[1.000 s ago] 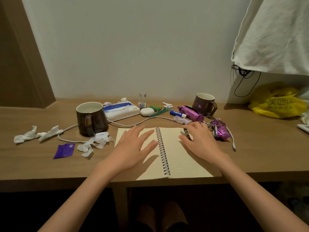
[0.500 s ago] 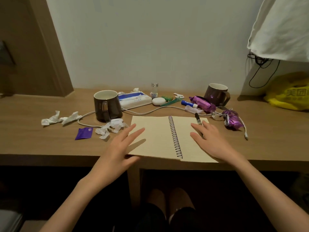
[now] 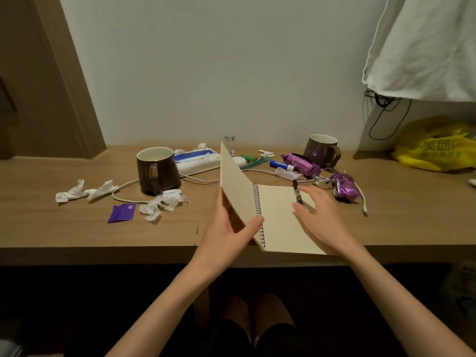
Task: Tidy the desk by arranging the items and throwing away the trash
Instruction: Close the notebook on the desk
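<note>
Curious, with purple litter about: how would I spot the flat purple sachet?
Start at the dark mug left of the notebook. Crumpled white tissues lie before it; the sachet lies just left of them. Unlike the purple wrappers on the right, it's flat and smooth.

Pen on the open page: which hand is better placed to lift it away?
Right. The right hand lies open next to the pen; the left hand holds up the left half of the notebook.
</note>
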A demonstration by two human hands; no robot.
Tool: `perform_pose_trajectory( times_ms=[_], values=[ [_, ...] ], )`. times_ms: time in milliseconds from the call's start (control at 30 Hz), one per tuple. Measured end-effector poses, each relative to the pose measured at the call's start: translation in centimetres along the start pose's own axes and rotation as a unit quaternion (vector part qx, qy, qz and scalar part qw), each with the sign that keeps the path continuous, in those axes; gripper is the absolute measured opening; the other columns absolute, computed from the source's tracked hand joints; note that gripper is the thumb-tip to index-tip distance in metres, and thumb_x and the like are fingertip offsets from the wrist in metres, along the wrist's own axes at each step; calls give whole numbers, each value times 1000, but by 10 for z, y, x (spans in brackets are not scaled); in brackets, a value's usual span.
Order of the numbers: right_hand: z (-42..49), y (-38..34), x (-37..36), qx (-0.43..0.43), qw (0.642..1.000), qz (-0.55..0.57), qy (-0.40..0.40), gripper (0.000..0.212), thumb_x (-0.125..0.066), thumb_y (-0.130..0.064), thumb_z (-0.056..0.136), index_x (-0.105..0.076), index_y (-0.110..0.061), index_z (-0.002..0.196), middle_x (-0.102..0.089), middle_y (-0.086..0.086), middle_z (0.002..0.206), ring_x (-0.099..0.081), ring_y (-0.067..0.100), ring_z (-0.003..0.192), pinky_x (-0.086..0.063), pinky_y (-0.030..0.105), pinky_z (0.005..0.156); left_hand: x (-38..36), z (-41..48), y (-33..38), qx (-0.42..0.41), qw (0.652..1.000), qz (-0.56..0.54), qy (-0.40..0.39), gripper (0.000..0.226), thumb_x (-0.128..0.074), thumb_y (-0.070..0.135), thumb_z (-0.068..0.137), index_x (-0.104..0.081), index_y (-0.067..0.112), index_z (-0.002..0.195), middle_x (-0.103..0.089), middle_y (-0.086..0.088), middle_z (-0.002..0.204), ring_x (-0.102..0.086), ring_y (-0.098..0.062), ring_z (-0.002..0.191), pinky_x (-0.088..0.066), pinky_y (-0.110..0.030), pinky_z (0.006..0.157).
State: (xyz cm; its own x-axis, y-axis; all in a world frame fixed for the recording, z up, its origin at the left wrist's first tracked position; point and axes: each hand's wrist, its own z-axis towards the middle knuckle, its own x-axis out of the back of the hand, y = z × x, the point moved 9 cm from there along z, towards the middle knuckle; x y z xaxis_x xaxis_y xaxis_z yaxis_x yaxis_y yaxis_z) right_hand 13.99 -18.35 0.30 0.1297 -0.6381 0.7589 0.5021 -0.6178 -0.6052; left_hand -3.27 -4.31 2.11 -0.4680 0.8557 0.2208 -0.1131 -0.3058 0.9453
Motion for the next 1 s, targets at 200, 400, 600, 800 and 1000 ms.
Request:
perform_pose_trajectory(
  times_ms=[200, 400, 600, 800, 1000],
  values=[
    [-2, 25, 18, -91, 953, 290, -12, 42, -45, -24, 100, -41, -22, 141, -44, 3, 145, -54, 15, 113, -47, 25, 89, -51, 16, 31, -152, 970, 178, -70, 70, -36, 19, 98, 8, 51, 143, -3, 19, 157, -12, 2, 139, -25, -32, 114],
    [-1, 42, 11, -143, 872, 465, -54, 43, -39, -27, 102, -39, -17, 143, -35, 12, 151, -46, 25, 127, -43, 30, 98, -99, 15, 5, -177, 869, 425, -180, 57, -29, 36, 99, 0, 45, 146, -2, 12, 159, -1, -17, 146, -5, -43, 119],
    [-2, 36, 9, -108, 940, 309, -91, 49, -52, -24, 97, -40, -17, 144, -48, -2, 140, -48, 15, 126, -39, 34, 108, -103, 15, -13, -176, 834, 468, -233, 59, -32, 57, 90, -16, 44, 145, -11, 16, 157, -4, -12, 146, 0, -46, 119],
    [-10, 26, 13, -105, 977, 175, -67, 62, -55, -27, 95, -27, -22, 149, -34, 4, 152, -40, 23, 134, -42, 40, 105, -56, 52, -21, -45, 925, 354, -131, 48, -40, 55, 91, -39, 42, 137, -20, 8, 156, -19, -14, 143, -25, -49, 115],
    [-15, 16, -7, -122, 978, 116, -120, 78, -58, -37, 91, -9, -30, 152, -26, 7, 154, -25, 25, 140, -28, 44, 112, -48, 70, -31, 68, 978, 178, -90, 62, -66, 29, 85, -37, 38, 140, -12, -2, 158, -15, -22, 144, -24, -42, 113]
  ],
)
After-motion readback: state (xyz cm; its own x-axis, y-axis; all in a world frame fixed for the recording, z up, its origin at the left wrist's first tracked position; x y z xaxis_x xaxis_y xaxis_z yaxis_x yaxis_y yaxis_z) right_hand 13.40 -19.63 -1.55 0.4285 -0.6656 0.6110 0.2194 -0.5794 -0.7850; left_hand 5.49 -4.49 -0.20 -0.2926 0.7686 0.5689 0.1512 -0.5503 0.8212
